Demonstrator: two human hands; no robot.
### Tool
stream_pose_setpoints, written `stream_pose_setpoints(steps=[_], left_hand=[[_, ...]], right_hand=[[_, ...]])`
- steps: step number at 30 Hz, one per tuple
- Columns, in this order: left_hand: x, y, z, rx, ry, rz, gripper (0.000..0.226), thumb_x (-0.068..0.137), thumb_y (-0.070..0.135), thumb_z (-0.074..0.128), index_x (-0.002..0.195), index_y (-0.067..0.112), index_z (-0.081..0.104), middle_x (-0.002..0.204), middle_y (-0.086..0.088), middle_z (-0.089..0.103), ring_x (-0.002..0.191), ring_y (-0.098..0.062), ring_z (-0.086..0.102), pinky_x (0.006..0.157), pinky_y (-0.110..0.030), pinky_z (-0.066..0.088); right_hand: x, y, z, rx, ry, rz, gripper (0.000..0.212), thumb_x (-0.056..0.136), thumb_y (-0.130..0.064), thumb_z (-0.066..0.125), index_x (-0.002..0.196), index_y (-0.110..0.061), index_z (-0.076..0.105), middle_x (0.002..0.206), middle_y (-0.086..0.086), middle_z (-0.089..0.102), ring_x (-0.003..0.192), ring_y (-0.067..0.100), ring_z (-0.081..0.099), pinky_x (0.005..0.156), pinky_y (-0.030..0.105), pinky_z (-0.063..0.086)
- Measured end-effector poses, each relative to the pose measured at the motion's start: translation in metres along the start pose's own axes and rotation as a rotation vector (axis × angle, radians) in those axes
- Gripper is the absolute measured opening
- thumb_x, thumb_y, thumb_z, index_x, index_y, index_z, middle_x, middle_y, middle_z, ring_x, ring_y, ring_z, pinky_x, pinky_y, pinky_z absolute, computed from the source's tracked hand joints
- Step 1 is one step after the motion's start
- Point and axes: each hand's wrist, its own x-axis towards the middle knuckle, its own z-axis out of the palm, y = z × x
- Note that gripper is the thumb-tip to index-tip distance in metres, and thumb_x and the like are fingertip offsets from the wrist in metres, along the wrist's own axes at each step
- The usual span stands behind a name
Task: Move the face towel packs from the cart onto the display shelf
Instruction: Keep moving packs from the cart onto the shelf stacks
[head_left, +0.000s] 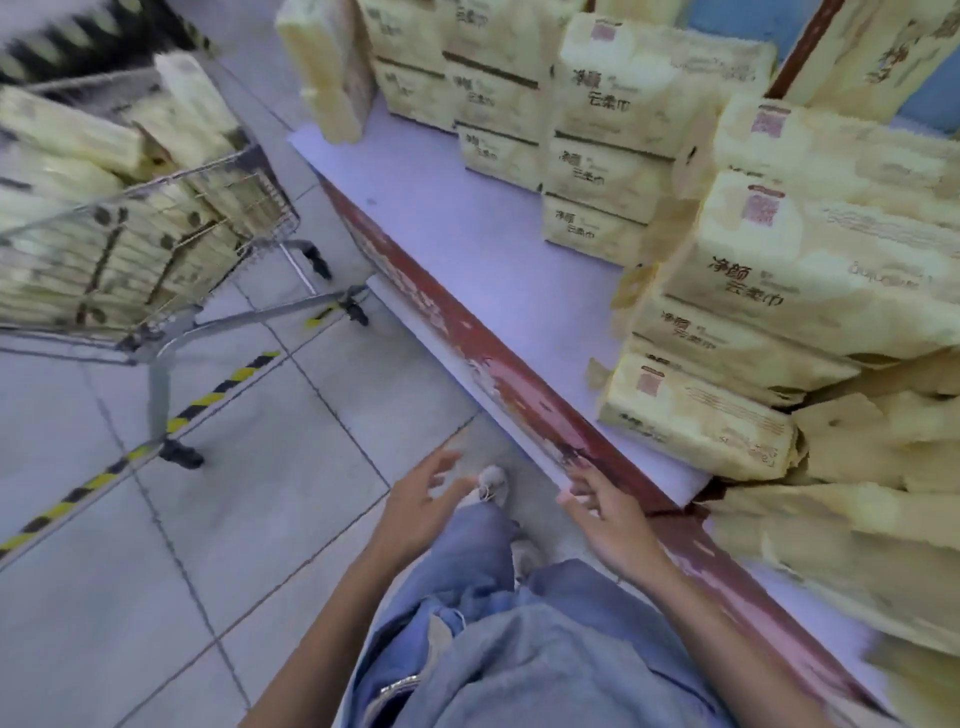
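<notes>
A wire shopping cart stands on the floor at the upper left, filled with several pale yellow face towel packs. The display shelf, with a white top and a worn red front edge, runs diagonally from top centre to bottom right. Stacks of the same yellow packs sit along its back and right side. My left hand hangs over the floor with fingers spread, holding nothing. My right hand is beside the shelf's red edge, fingers relaxed and empty.
Grey floor tiles carry a yellow-and-black striped tape line running under the cart. My legs in blue jeans and light shoes stand close to the shelf front. A bare stretch of shelf top lies between the stacks and the front edge.
</notes>
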Motion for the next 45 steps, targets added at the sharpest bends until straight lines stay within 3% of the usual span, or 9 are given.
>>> stream_pose_setpoints(steps=[8, 16, 19, 23, 27, 30, 36, 40, 45], left_hand=[[-0.078, -0.07, -0.025, -0.357, 0.402, -0.263, 0.03, 0.093, 0.02, 0.059, 0.123, 0.015, 0.057, 0.124, 0.0, 0.06, 0.11, -0.013, 0.055, 0.088, -0.021, 0.039], [-0.097, -0.112, -0.054, -0.542, 0.637, -0.412, 0.029, 0.093, 0.019, 0.058, 0.122, 0.014, 0.058, 0.121, -0.001, 0.059, 0.106, -0.01, 0.054, 0.08, -0.014, 0.038], [-0.085, -0.125, -0.076, -0.566, 0.658, -0.43, 0.031, 0.093, 0.018, 0.058, 0.123, 0.011, 0.057, 0.121, -0.003, 0.06, 0.105, -0.01, 0.054, 0.07, -0.004, 0.04], [-0.054, -0.134, -0.128, -0.591, 0.626, -0.407, 0.031, 0.094, 0.016, 0.056, 0.124, 0.009, 0.056, 0.124, -0.008, 0.06, 0.105, -0.012, 0.055, 0.082, -0.015, 0.038], [-0.014, -0.132, -0.191, -0.547, 0.594, -0.335, 0.032, 0.094, 0.021, 0.056, 0.125, 0.013, 0.056, 0.126, -0.002, 0.059, 0.104, -0.008, 0.054, 0.074, -0.003, 0.039], [0.021, -0.128, -0.239, -0.495, 0.533, -0.292, 0.034, 0.095, 0.025, 0.055, 0.128, 0.016, 0.055, 0.128, 0.002, 0.057, 0.106, -0.006, 0.053, 0.082, -0.013, 0.037], [0.1, -0.115, -0.317, -0.476, 0.476, -0.232, 0.036, 0.095, 0.026, 0.054, 0.129, 0.015, 0.054, 0.127, 0.002, 0.058, 0.11, -0.008, 0.053, 0.088, -0.017, 0.036], [0.155, -0.111, -0.357, -0.519, 0.479, -0.242, 0.035, 0.095, 0.028, 0.055, 0.128, 0.018, 0.054, 0.123, 0.004, 0.058, 0.106, -0.006, 0.054, 0.088, -0.019, 0.036], [0.204, -0.105, -0.404, -0.589, 0.552, -0.297, 0.029, 0.095, 0.028, 0.055, 0.123, 0.021, 0.056, 0.123, 0.004, 0.058, 0.102, -0.002, 0.055, 0.087, -0.02, 0.036]], right_hand=[[0.019, -0.045, 0.051, -0.317, -0.38, -0.167, 0.053, 0.095, -0.033, 0.053, 0.14, -0.009, 0.04, 0.138, 0.009, 0.05, 0.125, 0.023, 0.049, 0.105, 0.035, 0.037], [0.064, -0.127, 0.123, -0.412, -0.557, -0.344, 0.046, 0.094, -0.031, 0.053, 0.136, -0.015, 0.044, 0.13, 0.008, 0.054, 0.113, 0.02, 0.054, 0.096, 0.027, 0.039], [0.088, -0.16, 0.152, -0.422, -0.571, -0.381, 0.044, 0.094, -0.029, 0.054, 0.135, -0.016, 0.044, 0.129, 0.007, 0.054, 0.111, 0.019, 0.054, 0.093, 0.026, 0.04], [0.118, -0.205, 0.183, -0.425, -0.543, -0.408, 0.045, 0.094, -0.029, 0.053, 0.136, -0.015, 0.043, 0.129, 0.007, 0.054, 0.112, 0.021, 0.054, 0.091, 0.025, 0.039], [0.143, -0.237, 0.204, -0.401, -0.514, -0.381, 0.046, 0.094, -0.031, 0.053, 0.136, -0.015, 0.043, 0.128, 0.006, 0.053, 0.111, 0.021, 0.054, 0.092, 0.029, 0.041], [0.163, -0.252, 0.213, -0.354, -0.475, -0.324, 0.044, 0.094, -0.029, 0.054, 0.135, -0.015, 0.044, 0.125, 0.005, 0.054, 0.106, 0.019, 0.054, 0.086, 0.026, 0.039], [0.219, -0.274, 0.221, -0.292, -0.409, -0.224, 0.037, 0.092, -0.021, 0.058, 0.128, -0.014, 0.05, 0.111, -0.002, 0.056, 0.101, 0.014, 0.056, 0.079, 0.015, 0.039], [0.276, -0.307, 0.232, -0.324, -0.425, -0.218, 0.044, 0.093, -0.026, 0.056, 0.134, -0.011, 0.047, 0.121, 0.005, 0.058, 0.106, 0.016, 0.055, 0.09, 0.024, 0.04], [0.345, -0.381, 0.249, -0.375, -0.467, -0.29, 0.046, 0.094, -0.028, 0.054, 0.137, -0.012, 0.044, 0.127, 0.008, 0.055, 0.108, 0.018, 0.054, 0.092, 0.026, 0.04]])
